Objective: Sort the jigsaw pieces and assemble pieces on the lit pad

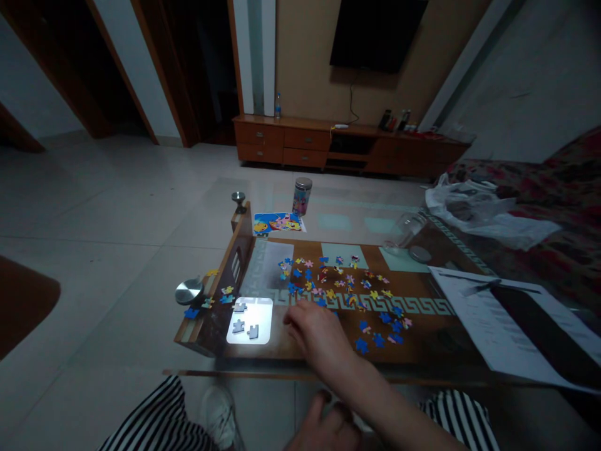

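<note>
My right hand (315,329) reaches over the glass table (305,351), fingers curled and pinched together; whatever may be between the fingertips is hidden. Just left of it, three grey-looking jigsaw pieces (238,326) lie on a bright white square (263,313) with rounded corners. Beyond and to the right of that hand, many colourful jigsaw pieces (350,282) are scattered, with a blue group (379,340) nearer the front edge. My left hand (328,429) is low at the bottom, over my lap, loosely bent with thumb and fingers apart, and nothing shows in it.
Several pieces (206,303) lie by a round metal table fitting (190,291). Farther back are a cartoon picture sheet (279,223) and a printed tin (302,196). At right are a clear jar (407,230), plastic bag (488,210), papers (479,326), pen (481,287) and dark long object (539,329).
</note>
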A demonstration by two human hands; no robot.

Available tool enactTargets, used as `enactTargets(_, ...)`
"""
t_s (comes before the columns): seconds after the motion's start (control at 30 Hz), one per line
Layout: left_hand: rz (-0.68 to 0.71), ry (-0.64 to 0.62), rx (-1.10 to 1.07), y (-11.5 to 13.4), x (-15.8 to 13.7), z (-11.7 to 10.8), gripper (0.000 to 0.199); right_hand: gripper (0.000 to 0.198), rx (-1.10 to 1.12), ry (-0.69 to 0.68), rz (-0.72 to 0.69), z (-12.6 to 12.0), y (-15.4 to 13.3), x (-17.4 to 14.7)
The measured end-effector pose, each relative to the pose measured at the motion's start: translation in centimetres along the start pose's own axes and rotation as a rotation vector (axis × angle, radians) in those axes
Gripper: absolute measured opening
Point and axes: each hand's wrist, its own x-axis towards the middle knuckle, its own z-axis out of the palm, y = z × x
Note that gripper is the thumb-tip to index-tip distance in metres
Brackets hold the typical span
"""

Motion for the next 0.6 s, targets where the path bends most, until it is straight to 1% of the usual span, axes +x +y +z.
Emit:
enactTargets(0.07,-0.001,0.044,-0.021,-0.3,-0.3,-0.7,0.021,0.015,0.016,0.075,0.041,-1.0,2.4,-0.2)
enactTargets(0.13,-0.037,0.064,-0.042,-0.7,-0.1,-1.9,0.018,0.014,0.02,0.131,0.092,-1.7,4.5,-0.4)
enactTargets(0.17,-0.039,0.061,-0.042,-1.0,0.2,-2.6,0.015,0.014,0.021,0.144,0.112,-1.9,5.3,-0.5)
enactTargets(0.23,-0.009,0.098,-0.022,-1.3,0.8,-3.7,0.014,0.014,0.018,0.152,0.126,-2.1,6.2,-0.5)
enactTargets(0.3,0.017,0.154,-0.017,-1.2,1.3,-4.2,0.015,0.013,0.008,0.142,0.102,-1.8,6.0,-0.3)
enactTargets(0.37,0.002,0.216,-0.037,-0.9,1.6,-3.9,0.018,0.013,-0.018,0.139,0.06,-1.4,5.1,0.2)
enactTargets(0.5,-0.071,0.333,-0.01,-0.3,1.4,-2.0,0.031,0.014,-0.108,0.09,0.012,-0.8,3.4,1.6)
enactTargets(0.53,-0.077,0.35,0.01,-0.2,1.3,-1.6,0.032,0.014,-0.12,0.069,0.008,-0.7,3.2,1.8)
enactTargets(0.6,-0.059,0.345,0.053,-0.2,0.9,-0.7,0.032,0.015,-0.11,0.035,0.011,-0.5,2.9,2.1)
